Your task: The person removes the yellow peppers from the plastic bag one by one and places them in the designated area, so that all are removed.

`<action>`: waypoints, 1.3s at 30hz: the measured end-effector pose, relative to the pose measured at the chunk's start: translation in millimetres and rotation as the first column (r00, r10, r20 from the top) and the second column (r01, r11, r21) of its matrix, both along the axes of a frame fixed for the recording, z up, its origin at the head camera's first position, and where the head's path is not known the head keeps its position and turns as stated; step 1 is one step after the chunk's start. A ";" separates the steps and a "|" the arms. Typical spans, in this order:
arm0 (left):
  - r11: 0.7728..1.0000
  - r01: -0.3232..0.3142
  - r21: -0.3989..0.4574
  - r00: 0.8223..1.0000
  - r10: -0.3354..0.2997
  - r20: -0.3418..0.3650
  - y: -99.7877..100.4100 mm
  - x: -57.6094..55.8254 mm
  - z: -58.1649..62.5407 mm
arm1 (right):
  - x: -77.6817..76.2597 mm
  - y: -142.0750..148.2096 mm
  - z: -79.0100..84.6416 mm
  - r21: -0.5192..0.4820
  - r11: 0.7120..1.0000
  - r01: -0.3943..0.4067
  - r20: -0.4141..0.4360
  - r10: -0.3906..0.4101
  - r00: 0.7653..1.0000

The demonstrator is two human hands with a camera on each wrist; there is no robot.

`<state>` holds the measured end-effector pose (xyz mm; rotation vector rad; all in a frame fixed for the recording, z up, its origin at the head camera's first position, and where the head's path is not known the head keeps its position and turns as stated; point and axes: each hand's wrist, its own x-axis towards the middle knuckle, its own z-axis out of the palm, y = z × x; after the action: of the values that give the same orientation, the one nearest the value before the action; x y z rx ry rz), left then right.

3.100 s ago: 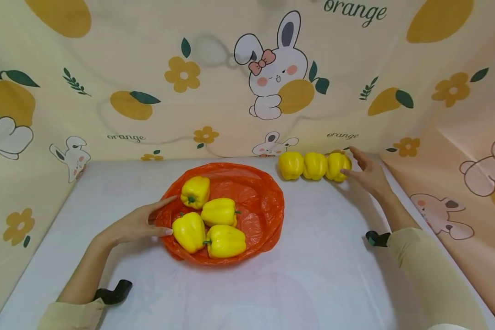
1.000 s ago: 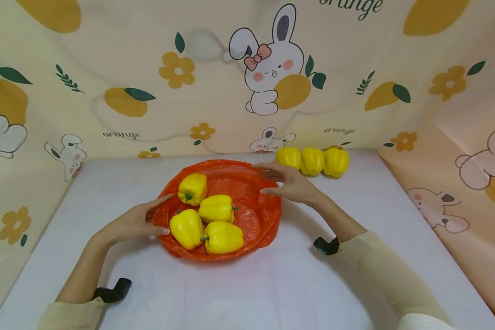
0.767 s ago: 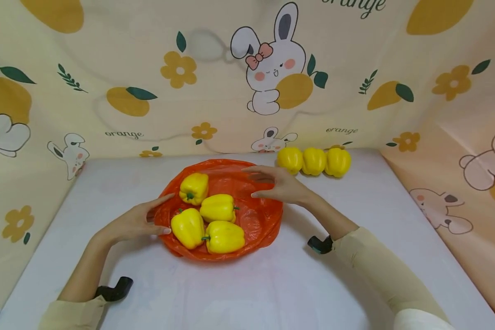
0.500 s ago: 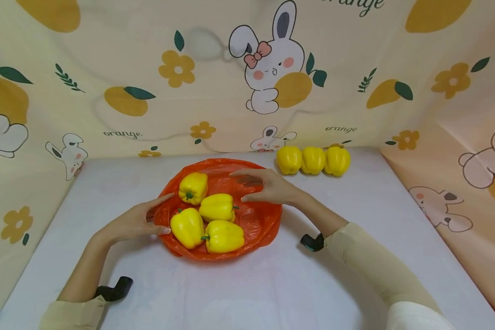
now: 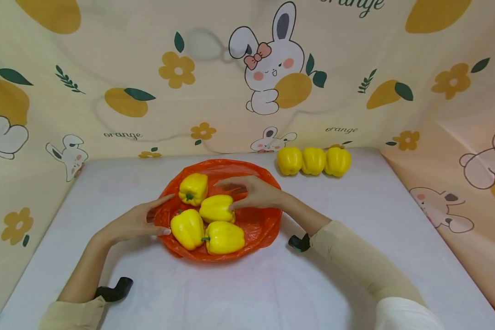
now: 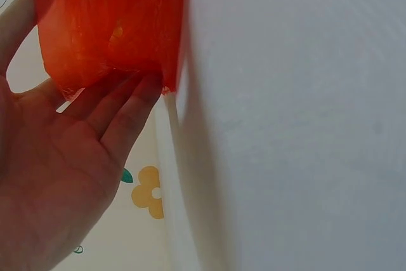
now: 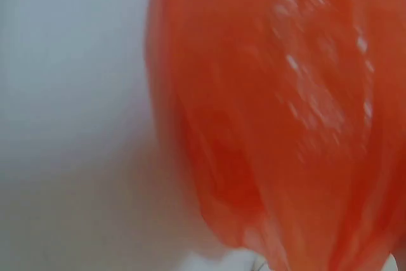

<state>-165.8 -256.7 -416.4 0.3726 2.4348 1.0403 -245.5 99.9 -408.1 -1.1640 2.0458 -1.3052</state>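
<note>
The tabletop (image 5: 214,298) holds a shiny red bag (image 5: 259,224); left hand (image 5: 134,222) and right hand (image 5: 256,192) have fingers apart. Only head view shows whole peppers (image 5: 225,238).

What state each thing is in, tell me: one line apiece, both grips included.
Red bag, mouth open
Four bagged peppers, no cuts visible
Three other peppers, in a row on the table
Left grip, fingers extended, touching the bag
Right grip, fingers apart by a bagged pepper, contact unclear
</note>
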 end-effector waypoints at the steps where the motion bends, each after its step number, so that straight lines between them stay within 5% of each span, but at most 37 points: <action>1: 1.000 -0.001 -0.004 1.000 0.001 0.001 0.0 0.1 0.0 | 0.3 -1.7 -1.2 0.015 1.000 -0.005 -0.004 0.005 1.000; 21: 1.000 0.013 -0.013 1.000 -0.013 0.003 0.3 -1.0 -0.8 | 0.9 -8.5 -3.6 0.285 0.957 -0.056 -0.004 0.060 0.998; 30: 1.000 0.009 -0.011 1.000 -0.009 0.006 0.1 -2.1 -1.7 | 0.7 -6.2 -5.8 0.265 0.963 0.051 -0.046 -0.040 0.998; 39: 1.000 0.009 -0.008 1.000 -0.009 0.001 -0.6 -0.4 -0.2 | -1.1 -0.3 1.2 0.122 0.991 0.056 -0.048 -0.050 0.998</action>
<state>-166.2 -257.3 -416.7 0.3795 2.4334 1.0259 -246.6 99.6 -406.9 -1.1004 2.1704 -1.1682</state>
